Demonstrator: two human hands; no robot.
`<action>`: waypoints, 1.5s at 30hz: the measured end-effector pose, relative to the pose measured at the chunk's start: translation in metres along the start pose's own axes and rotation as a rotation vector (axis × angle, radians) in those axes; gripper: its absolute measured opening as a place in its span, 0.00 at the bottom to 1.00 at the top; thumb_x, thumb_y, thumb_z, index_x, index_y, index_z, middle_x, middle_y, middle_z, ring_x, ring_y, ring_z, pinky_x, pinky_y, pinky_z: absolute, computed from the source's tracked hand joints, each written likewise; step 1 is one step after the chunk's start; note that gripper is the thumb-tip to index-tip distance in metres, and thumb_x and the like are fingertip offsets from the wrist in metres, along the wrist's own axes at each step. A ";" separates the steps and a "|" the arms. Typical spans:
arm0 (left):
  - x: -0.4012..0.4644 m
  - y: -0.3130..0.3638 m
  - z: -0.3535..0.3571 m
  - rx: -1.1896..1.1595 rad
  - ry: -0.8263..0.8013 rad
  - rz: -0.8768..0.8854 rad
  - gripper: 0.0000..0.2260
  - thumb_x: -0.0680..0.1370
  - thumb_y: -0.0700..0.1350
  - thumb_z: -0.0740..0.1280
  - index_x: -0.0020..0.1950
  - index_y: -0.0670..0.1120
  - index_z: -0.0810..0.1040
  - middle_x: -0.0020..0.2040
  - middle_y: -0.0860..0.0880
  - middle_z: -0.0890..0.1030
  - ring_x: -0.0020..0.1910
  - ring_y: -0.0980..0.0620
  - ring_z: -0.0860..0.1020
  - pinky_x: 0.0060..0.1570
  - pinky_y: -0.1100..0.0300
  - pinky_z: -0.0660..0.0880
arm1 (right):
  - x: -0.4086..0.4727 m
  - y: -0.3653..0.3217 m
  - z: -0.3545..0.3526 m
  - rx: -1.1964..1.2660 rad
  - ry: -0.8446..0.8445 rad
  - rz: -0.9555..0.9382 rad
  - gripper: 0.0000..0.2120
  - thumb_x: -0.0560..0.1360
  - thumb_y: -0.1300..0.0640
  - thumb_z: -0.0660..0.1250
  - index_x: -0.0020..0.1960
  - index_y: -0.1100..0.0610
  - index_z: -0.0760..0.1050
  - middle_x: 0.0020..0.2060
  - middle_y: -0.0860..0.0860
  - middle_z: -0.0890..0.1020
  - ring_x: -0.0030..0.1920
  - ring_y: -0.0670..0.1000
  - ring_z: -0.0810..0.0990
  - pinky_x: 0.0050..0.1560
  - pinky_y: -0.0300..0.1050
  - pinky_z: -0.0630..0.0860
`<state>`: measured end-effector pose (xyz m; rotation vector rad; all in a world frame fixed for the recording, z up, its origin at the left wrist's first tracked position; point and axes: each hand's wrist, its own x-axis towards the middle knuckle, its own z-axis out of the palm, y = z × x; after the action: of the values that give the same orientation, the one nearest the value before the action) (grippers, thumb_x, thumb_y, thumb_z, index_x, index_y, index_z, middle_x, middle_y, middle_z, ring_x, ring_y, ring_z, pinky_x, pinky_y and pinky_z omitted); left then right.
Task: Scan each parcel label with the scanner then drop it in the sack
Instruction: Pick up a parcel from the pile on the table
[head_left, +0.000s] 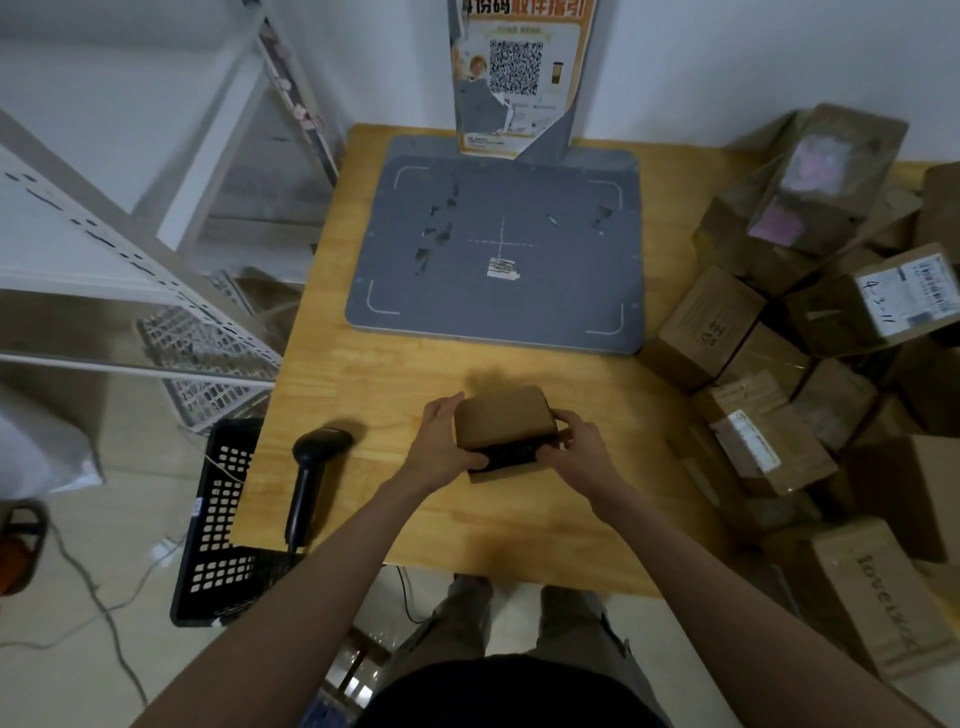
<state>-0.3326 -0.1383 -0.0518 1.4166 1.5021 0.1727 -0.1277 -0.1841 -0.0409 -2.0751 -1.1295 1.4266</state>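
Here, two hands (441, 441) gripping one parcel (504, 423), one scanner (311, 467)

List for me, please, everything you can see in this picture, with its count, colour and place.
small parcel: one, brown cardboard, held over the table's near middle
handheld scanner: one, black, lying on the table's left edge
table: one, light wood, centre
scan platform: one, grey, at the table's far end, with a QR poster on its post
parcel pile: many, brown cardboard, right of the table
crate: one, black, on the floor left of the table
shelving: white, left
left hand: grips the parcel's left end
right hand: grips its right end
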 end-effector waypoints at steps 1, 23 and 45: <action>-0.003 -0.002 -0.002 -0.038 0.001 -0.032 0.44 0.71 0.44 0.79 0.80 0.48 0.58 0.74 0.49 0.63 0.71 0.45 0.67 0.66 0.50 0.71 | -0.001 0.001 0.000 0.037 0.012 -0.006 0.27 0.78 0.59 0.69 0.75 0.53 0.68 0.64 0.58 0.71 0.56 0.55 0.77 0.48 0.45 0.77; -0.036 -0.022 -0.012 0.284 -0.080 0.177 0.41 0.63 0.53 0.81 0.71 0.56 0.65 0.63 0.50 0.64 0.62 0.46 0.70 0.61 0.47 0.75 | -0.016 -0.009 0.048 0.048 0.153 0.046 0.17 0.80 0.44 0.67 0.54 0.58 0.72 0.49 0.55 0.80 0.45 0.53 0.78 0.46 0.54 0.77; -0.034 -0.040 -0.070 -0.095 0.376 0.086 0.18 0.73 0.45 0.76 0.60 0.46 0.75 0.59 0.49 0.76 0.53 0.52 0.77 0.48 0.60 0.74 | -0.003 -0.028 0.091 0.395 -0.174 0.184 0.26 0.77 0.54 0.74 0.69 0.62 0.69 0.57 0.59 0.83 0.49 0.56 0.86 0.36 0.44 0.84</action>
<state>-0.4165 -0.1420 -0.0280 1.4260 1.7090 0.5830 -0.2214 -0.1810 -0.0574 -1.8362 -0.6552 1.7809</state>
